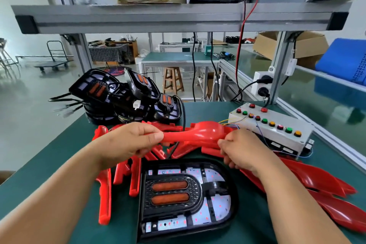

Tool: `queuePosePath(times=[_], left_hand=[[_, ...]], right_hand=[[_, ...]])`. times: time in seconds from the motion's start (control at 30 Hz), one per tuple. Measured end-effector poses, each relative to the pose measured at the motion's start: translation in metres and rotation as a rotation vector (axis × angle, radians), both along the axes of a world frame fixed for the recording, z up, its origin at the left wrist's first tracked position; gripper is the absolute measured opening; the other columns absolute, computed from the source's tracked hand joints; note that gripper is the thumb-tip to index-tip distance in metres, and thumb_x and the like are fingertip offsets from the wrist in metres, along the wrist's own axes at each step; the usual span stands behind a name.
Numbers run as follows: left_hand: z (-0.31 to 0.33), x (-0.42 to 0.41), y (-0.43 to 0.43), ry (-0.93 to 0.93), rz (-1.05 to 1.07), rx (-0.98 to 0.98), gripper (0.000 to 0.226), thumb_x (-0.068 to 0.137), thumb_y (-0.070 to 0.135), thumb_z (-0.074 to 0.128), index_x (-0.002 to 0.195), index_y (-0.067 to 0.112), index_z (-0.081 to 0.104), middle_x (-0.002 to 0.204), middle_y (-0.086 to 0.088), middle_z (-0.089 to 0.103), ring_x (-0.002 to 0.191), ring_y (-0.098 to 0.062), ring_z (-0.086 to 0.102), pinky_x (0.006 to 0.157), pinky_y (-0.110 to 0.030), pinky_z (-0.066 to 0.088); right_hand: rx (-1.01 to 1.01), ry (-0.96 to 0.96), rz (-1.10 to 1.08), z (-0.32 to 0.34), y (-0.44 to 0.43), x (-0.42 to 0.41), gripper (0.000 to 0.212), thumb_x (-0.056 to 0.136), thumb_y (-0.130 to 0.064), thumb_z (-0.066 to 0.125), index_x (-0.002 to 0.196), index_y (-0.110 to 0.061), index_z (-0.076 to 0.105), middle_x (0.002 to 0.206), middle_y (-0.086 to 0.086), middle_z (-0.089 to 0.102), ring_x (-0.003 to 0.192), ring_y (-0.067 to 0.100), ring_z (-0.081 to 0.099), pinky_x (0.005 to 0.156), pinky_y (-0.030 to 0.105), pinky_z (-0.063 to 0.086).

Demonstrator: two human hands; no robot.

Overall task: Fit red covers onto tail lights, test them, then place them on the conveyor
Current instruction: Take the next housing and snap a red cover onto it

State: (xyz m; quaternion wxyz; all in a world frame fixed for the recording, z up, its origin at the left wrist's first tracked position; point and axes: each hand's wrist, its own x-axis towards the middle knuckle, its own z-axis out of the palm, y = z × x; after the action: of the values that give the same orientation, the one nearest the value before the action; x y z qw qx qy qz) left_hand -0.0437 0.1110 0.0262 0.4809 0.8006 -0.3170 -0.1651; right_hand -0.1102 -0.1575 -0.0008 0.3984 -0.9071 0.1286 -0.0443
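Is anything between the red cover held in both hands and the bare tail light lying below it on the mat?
Nothing visible. The left hand and right hand hold the red cover above the tail light, whose open face shows fully; loose red covers lie beside it, not on it.

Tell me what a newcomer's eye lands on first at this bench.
First, the glossy red cover held up at mid-frame, the left hand and right hand gripping its two ends. Just below it, the uncovered tail light lies flat on the green mat, two orange strips showing. To the right stands a white button box with coloured buttons.
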Motion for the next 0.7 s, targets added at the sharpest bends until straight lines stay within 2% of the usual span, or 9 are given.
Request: queuePosePath(times=[0.07, 0.17, 0.23, 0.3, 0.37, 0.53, 0.7], left_hand=[[-0.001, -0.017, 0.008, 0.041, -0.051, -0.025, 0.050, 0.079, 0.065, 0.062, 0.082, 0.015, 0.069, 0.061, 0.001, 0.039, 0.059, -0.016, 0.035, 0.057, -0.024, 0.034], [-0.003, -0.047, 0.023, -0.009, -0.096, 0.016, 0.054, 0.075, 0.076, 0.057, 0.100, 0.030, 0.072, 0.063, 0.011, 0.052, 0.059, -0.010, 0.045, 0.058, -0.027, 0.039], [-0.006, -0.070, 0.029, -0.206, -0.066, 0.066, 0.050, 0.079, 0.078, 0.048, 0.107, 0.043, 0.069, 0.080, 0.019, 0.069, 0.072, 0.000, 0.061, 0.067, -0.012, 0.045], [-0.011, -0.091, 0.031, -0.468, 0.026, 0.116, 0.042, 0.084, 0.076, 0.041, 0.107, 0.052, 0.065, 0.091, 0.023, 0.069, 0.084, 0.005, 0.064, 0.071, -0.003, 0.043], [-0.018, -0.107, 0.030, -0.614, 0.085, 0.167, 0.034, 0.088, 0.069, 0.040, 0.109, 0.054, 0.062, 0.092, 0.026, 0.066, 0.085, 0.008, 0.063, 0.072, -0.001, 0.041], [-0.039, -0.124, 0.022, -0.665, 0.133, 0.196, 0.027, 0.089, 0.055, 0.044, 0.108, 0.046, 0.062, 0.090, 0.027, 0.058, 0.081, 0.012, 0.058, 0.070, 0.001, 0.039], [-0.043, -0.125, 0.019, -0.680, 0.139, 0.206, 0.041, 0.092, 0.064, 0.036, 0.101, 0.043, 0.070, 0.092, 0.027, 0.055, 0.086, 0.008, 0.055, 0.077, -0.009, 0.039]], right_hand=[[-0.019, 0.076, 0.033, 0.001, -0.001, -0.003, 0.035, 0.093, -0.017, 0.051, 0.059, -0.010, 0.060, 0.044, 0.001, 0.060, 0.039, 0.013, 0.053, 0.040, 0.016, 0.038], [0.000, 0.119, 0.060, 0.005, -0.001, -0.005, 0.036, 0.097, -0.019, 0.049, 0.062, -0.010, 0.057, 0.044, -0.001, 0.056, 0.038, 0.013, 0.049, 0.036, 0.015, 0.033], [0.062, 0.142, 0.081, 0.009, -0.001, -0.007, 0.036, 0.098, -0.022, 0.049, 0.066, -0.010, 0.058, 0.050, 0.002, 0.057, 0.040, 0.013, 0.049, 0.038, 0.017, 0.035], [0.097, 0.149, 0.146, 0.015, -0.003, -0.012, 0.035, 0.099, -0.026, 0.050, 0.068, -0.010, 0.060, 0.051, 0.001, 0.058, 0.039, 0.009, 0.049, 0.038, 0.017, 0.035], [0.136, 0.125, 0.227, 0.022, -0.005, -0.020, 0.034, 0.097, -0.028, 0.055, 0.068, -0.012, 0.062, 0.050, -0.001, 0.058, 0.039, 0.007, 0.049, 0.037, 0.016, 0.035], [0.043, 0.125, 0.343, 0.032, -0.001, -0.044, 0.030, 0.089, -0.028, 0.067, 0.063, -0.015, 0.063, 0.050, -0.005, 0.059, 0.043, 0.005, 0.051, 0.040, 0.016, 0.038], [-0.217, 0.137, 0.288, 0.021, -0.008, -0.067, 0.035, 0.091, -0.028, 0.059, 0.068, -0.001, 0.061, 0.054, 0.003, 0.057, 0.045, 0.010, 0.045, 0.051, 0.023, 0.039]])
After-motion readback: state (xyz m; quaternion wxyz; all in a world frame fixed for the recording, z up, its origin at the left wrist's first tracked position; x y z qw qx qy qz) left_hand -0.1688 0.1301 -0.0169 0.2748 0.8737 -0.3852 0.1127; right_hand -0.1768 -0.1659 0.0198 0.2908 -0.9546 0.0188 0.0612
